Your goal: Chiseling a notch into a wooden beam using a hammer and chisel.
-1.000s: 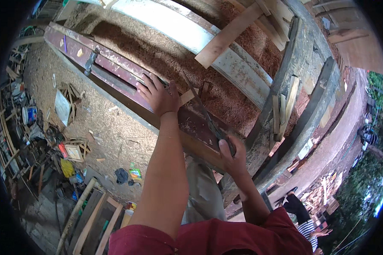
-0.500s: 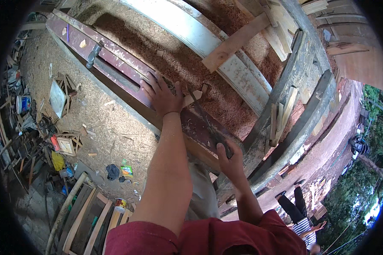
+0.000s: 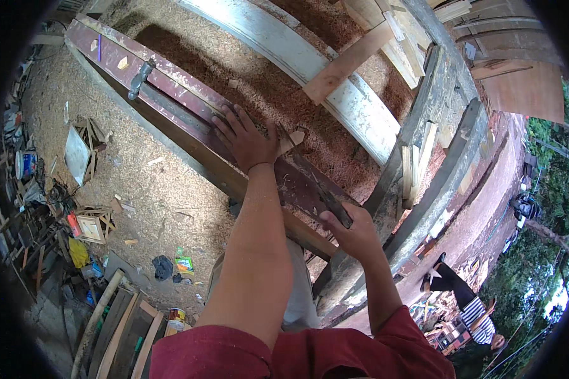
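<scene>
On the sawdust-covered ground (image 3: pixel 139 183) a long dark reddish beam (image 3: pixel 171 95) runs from upper left down to lower right, the largest item near the hands. Beyond it, a bed of reddish sawdust (image 3: pixel 265 88), a pale grey curved plank (image 3: pixel 310 63) and a lighter board (image 3: pixel 348 60) laid across that plank. Right of these, weathered grey timbers (image 3: pixel 442 158) stand close together, small wood offcuts wedged between them.

Left hand (image 3: pixel 245 140): palm down, fingers spread wide, flat on top face of beam about midway along. It grips nothing.

Right hand (image 3: pixel 354 235): closed around a dark narrow tool (image 3: pixel 329 201), held at the near end of the beam; tool tip lies on the beam face. Kind of tool cannot be told.

Black clamp-like fitting (image 3: pixel 140 77) sits on beam toward far left end. Small wood chips (image 3: pixel 123 62) lie beside it. Cans, frames and scraps clutter the ground (image 3: pixel 76 227) at left.
</scene>
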### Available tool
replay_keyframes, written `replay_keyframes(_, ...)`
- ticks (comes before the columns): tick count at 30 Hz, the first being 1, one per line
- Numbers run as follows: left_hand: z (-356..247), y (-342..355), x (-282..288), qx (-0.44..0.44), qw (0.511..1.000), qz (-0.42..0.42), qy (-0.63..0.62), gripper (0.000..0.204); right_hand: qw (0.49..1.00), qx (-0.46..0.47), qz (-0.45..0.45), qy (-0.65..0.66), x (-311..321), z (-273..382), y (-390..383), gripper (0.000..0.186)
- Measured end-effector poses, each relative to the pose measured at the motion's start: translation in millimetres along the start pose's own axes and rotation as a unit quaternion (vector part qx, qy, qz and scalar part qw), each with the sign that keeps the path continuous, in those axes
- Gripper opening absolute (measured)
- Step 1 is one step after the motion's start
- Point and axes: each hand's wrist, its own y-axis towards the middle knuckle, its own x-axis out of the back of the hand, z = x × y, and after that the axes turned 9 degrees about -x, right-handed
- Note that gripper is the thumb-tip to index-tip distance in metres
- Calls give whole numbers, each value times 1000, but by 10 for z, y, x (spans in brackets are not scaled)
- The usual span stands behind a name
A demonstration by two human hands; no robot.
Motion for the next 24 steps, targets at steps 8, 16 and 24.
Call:
replay_keyframes(8, -15, -40, 17, 9, 1000, 10, -5, 89, 993, 72, 14, -88, 4, -84, -42, 55)
replay_keyframes(16, -11, 19, 47, 3, 1000, 20, 0, 87, 995, 76, 32, 64, 14, 23, -112, 45)
replay_keyframes(24, 29, 16, 49, 0, 999, 37, 9, 86, 999, 41, -17, 22, -30, 51, 15, 34)
